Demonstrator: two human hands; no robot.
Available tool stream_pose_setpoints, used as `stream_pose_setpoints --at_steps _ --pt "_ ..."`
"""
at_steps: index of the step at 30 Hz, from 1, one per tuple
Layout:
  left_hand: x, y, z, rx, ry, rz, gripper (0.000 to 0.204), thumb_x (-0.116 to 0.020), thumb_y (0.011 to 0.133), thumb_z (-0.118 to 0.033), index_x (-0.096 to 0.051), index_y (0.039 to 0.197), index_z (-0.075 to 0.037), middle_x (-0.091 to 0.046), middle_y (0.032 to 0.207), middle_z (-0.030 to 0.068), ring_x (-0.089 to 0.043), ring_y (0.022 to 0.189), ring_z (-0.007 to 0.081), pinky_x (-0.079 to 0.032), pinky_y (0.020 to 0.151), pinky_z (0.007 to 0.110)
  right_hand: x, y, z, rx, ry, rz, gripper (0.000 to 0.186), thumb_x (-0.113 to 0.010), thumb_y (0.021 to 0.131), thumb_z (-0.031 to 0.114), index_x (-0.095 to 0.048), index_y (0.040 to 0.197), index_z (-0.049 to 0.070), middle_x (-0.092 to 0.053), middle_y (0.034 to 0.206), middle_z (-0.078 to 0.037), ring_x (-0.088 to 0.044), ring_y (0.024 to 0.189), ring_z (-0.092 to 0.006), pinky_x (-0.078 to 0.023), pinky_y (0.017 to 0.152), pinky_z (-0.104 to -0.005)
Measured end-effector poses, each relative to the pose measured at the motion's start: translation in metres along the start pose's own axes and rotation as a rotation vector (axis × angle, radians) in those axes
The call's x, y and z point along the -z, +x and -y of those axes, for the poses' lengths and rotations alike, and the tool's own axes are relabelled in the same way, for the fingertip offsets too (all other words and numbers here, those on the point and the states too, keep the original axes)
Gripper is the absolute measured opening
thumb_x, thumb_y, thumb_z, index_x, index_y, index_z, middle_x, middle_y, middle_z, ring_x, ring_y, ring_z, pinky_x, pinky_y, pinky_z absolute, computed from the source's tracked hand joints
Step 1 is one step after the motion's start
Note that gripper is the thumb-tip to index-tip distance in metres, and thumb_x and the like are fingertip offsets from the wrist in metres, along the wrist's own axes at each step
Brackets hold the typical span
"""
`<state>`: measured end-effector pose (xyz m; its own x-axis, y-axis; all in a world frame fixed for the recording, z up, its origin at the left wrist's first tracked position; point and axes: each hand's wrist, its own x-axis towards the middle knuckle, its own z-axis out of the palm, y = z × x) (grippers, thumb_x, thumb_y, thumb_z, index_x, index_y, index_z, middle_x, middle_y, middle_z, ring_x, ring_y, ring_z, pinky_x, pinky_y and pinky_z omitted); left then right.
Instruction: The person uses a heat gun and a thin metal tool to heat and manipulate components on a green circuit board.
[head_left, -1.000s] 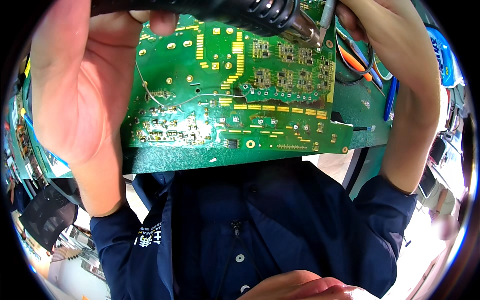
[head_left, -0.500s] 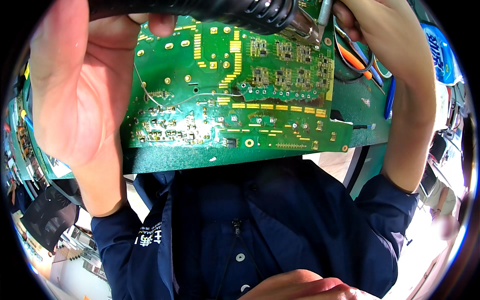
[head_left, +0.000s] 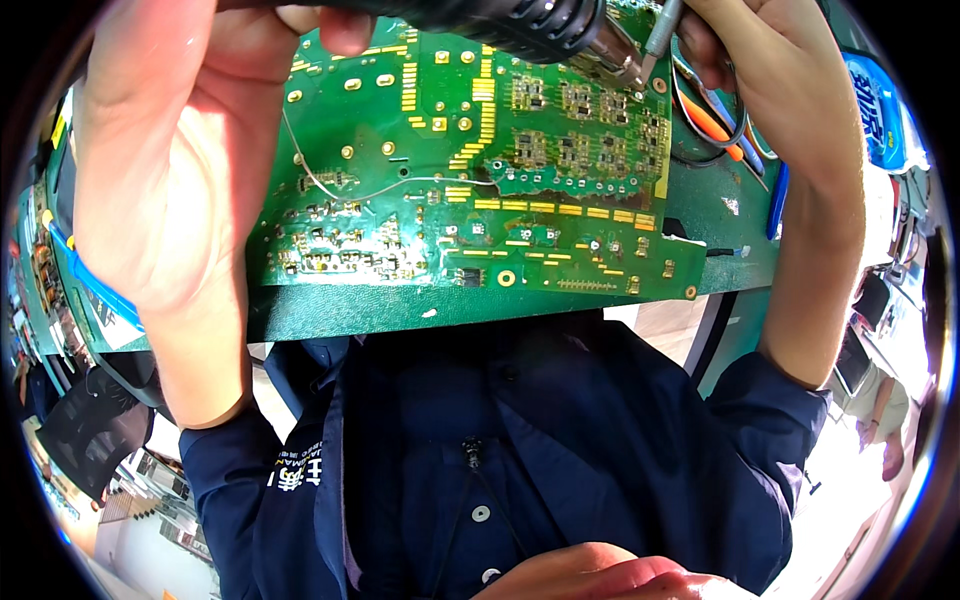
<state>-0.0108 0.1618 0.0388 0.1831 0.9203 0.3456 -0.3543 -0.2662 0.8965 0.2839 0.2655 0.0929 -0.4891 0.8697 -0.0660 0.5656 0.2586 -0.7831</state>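
My left hand is closed round the black ribbed handle of a hot-air gun at the top; part of its grip is cut off by the frame. The metal nozzle points down at the upper right corner of a green circuit board. Pinched in my right hand is a grey pen-shaped tool, its tip close beside the nozzle's mouth. The board, dense with small parts and gold pads, lies on a green mat. A thin pale wire runs across it.
Right of the board lie orange- and blue-handled tools and a dark cable. A blue pack stands beyond my right forearm. A blue strip-like object is beside my left wrist. Another person's arm shows at far right.
The board, gun and pen-shaped tool appear slightly farther right in view. The tool's tip sits a little lower beside the nozzle. Both hands keep their hold.
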Motion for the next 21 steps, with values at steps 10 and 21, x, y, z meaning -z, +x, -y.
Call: stream_pose_setpoints --at_steps 10,21 --pt "-0.028 0.036 0.029 -0.154 -0.162 0.080 0.052 -0.045 0.104 -0.047 -0.047 0.138 -0.008 -0.062 0.131 0.0188 -0.057 0.129 0.0336 -0.063 0.082 0.029 0.010 -0.018 -0.026 0.021 0.084 -0.233 0.028 -0.058 0.104 0.023 -0.066 0.097 -0.003 -0.057 0.067 -0.001 -0.050 0.058 -0.0070 -0.039 0.055 -0.0215" --pt "0.008 -0.007 -0.003 0.093 -0.161 0.057 0.057 -0.039 0.107 -0.043 -0.056 0.138 0.003 -0.063 0.133 0.0200 -0.054 0.132 0.0360 -0.033 0.117 0.050 0.012 -0.077 -0.036 0.400 0.021 -0.147 0.022 -0.062 0.093 0.005 -0.068 0.109 -0.010 -0.070 0.091 -0.019 -0.069 0.079 -0.0209 -0.054 0.071 -0.0274"
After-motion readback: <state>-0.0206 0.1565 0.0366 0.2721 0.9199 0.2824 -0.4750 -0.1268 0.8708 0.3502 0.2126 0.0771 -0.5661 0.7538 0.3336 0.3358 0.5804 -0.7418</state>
